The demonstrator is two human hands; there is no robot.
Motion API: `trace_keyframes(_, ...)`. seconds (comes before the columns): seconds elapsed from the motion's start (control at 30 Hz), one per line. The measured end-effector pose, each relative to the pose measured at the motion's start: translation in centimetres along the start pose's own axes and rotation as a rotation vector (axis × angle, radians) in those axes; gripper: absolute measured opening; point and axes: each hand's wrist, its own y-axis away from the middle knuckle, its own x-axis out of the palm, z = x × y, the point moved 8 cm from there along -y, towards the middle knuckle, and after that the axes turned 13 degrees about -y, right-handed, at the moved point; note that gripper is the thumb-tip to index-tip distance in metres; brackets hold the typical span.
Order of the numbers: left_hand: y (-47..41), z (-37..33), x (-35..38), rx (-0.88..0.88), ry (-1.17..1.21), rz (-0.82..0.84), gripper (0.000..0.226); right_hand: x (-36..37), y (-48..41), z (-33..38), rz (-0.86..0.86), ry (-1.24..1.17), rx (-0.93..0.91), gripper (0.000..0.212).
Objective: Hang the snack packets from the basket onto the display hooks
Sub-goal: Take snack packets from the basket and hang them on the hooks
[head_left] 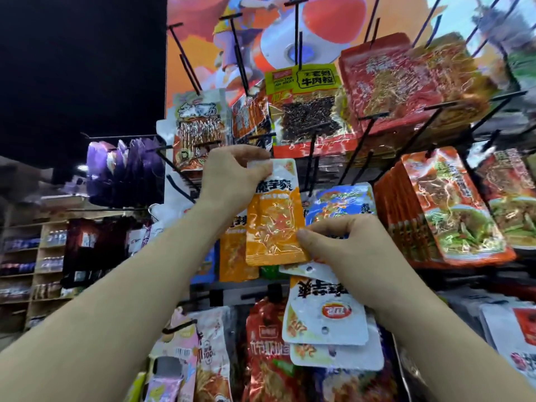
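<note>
I am in the middle of the job. My left hand is near the middle of the frame and pinches the white top of an orange packet. My fingers cover the hole at the top, so I cannot tell if it is on a hook yet. I think it is not quite on.

My right hand is lower and to the right. Its thumb presses the bottom corner of the orange packet. Its fingers are curled round a bunch of spare packets that hang down below it. So there are more to hang after this one.

The basket is not in the picture, so I cannot say how many are left in it.

Lots of snacks already hang on the display hooks. A matching orange pack hangs just behind mine. A blue pack is to its right, and a beef pack is above it. Red packs fill the right side. Some hooks at the top look bare at the front.
</note>
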Motion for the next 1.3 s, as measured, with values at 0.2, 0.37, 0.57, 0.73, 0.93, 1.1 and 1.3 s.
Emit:
trace_keyframes(0.2, 0.3, 1.3, -2.1, -0.005, 0.007, -0.067, 0.010, 0.0, 0.2, 0.2, 0.061, 0.114, -0.031, 0.022)
trace_keyframes(0.37, -0.4, 2.8, -4.3, -0.037, -0.026, -0.122, 0.014, 0.3, 0.0, 0.4, 0.029, 0.222, -0.075, 0.012)
trace_keyframes(0.57, -0.4, 3.0, -5.7, -0.012, -0.095, -0.191, 0.019, 1.3, 0.0, 0.4, 0.071, 0.209, -0.073, 0.017)
trace_keyframes(0.73, 0.5, 4.3, -5.6, -0.010, -0.128, -0.170, 0.017, 2.5, -0.4, 0.1, 0.085, 0.200, -0.067, 0.017)
trace_keyframes(0.93, -0.2, 4.0, -6.0, 0.048, -0.220, -0.121, 0.020, 4.3, -0.9, -0.3, 0.084, 0.209, -0.068, 0.016)
trace_keyframes(1.1, -1.0, 4.0, -5.9, 0.066, -0.182, -0.063, 0.022, 5.1, -1.3, -0.2, 0.080, 0.240, -0.085, 0.015)
trace_keyframes(1.3, -1.3, 5.7, -5.5, -0.102, 0.116, -0.020, 0.020, 5.8, -1.5, 0.1, 0.075, 0.239, -0.111, 0.018)
